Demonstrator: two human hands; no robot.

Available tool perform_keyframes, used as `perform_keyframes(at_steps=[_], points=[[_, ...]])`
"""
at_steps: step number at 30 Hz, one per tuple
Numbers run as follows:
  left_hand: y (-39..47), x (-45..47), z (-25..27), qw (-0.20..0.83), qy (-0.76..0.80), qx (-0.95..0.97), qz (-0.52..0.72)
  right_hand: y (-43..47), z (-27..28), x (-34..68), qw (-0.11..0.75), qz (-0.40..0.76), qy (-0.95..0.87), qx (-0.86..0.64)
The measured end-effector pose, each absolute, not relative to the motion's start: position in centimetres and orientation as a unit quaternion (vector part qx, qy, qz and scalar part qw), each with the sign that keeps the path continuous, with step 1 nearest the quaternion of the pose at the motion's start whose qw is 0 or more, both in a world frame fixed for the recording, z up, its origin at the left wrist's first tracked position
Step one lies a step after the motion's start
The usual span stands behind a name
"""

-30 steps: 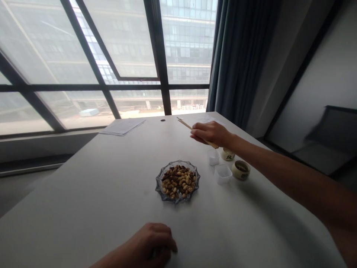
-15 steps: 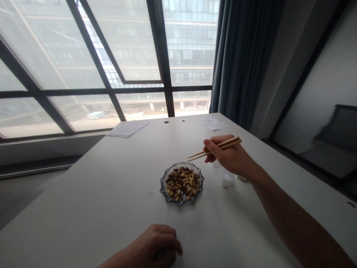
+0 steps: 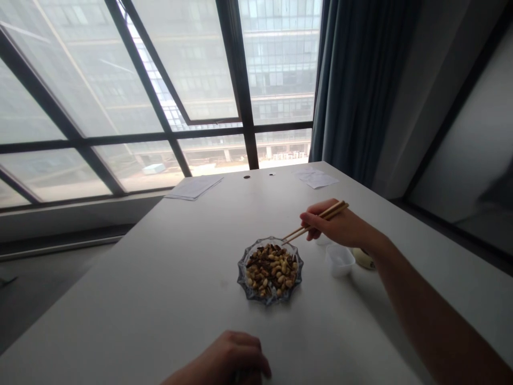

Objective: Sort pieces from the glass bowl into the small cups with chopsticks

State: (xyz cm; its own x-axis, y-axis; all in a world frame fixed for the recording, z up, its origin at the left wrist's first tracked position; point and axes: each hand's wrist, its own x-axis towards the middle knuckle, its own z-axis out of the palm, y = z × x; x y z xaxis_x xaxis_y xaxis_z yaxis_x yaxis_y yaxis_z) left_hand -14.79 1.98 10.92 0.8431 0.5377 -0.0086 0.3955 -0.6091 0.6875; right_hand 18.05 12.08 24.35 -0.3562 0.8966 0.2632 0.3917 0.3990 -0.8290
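My right hand is closed around a pair of wooden chopsticks. Their tips reach the far right rim of a scalloped glass bowl, with nothing visible between them. Mixed nuts, pale peanuts or cashews among darker pieces, fill the bowl. My left hand rests on the table nearer to me, below the bowl and apart from it. Its fingers are curled in, and I see nothing held in them. Beneath my right wrist stand a small clear plastic cup and a pale yellow round object, partly hidden by the wrist.
The white table runs toward the windows. Sheets of paper lie at its far left, and another paper at the far right. Another whitish container shows partly under my right hand. A dark blue curtain hangs behind.
The chopstick tips have come down from above the table to the bowl's far right rim. The view has shifted slightly, so everything sits farther right. My left hand stays on the table.
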Motion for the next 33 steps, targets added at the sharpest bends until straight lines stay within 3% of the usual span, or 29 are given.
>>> perform_keyframes(at_steps=[14, 24, 33], points=[[2.0, -14.7, 11.3, 0.361, 0.260, 0.890, 0.096, 13.5, 21.0, 16.0, 0.326, 0.338, -0.771, -0.430], [2.4, -14.9, 10.8, 0.370, 0.249, 0.890, 0.092, 12.8, 21.7, 16.3, 0.402, 0.302, -0.740, -0.446], [2.1, -14.8, 11.0, 0.355, 0.261, 0.892, 0.097, 12.2, 25.0, 21.8, 0.510, 0.150, -0.630, -0.566]])
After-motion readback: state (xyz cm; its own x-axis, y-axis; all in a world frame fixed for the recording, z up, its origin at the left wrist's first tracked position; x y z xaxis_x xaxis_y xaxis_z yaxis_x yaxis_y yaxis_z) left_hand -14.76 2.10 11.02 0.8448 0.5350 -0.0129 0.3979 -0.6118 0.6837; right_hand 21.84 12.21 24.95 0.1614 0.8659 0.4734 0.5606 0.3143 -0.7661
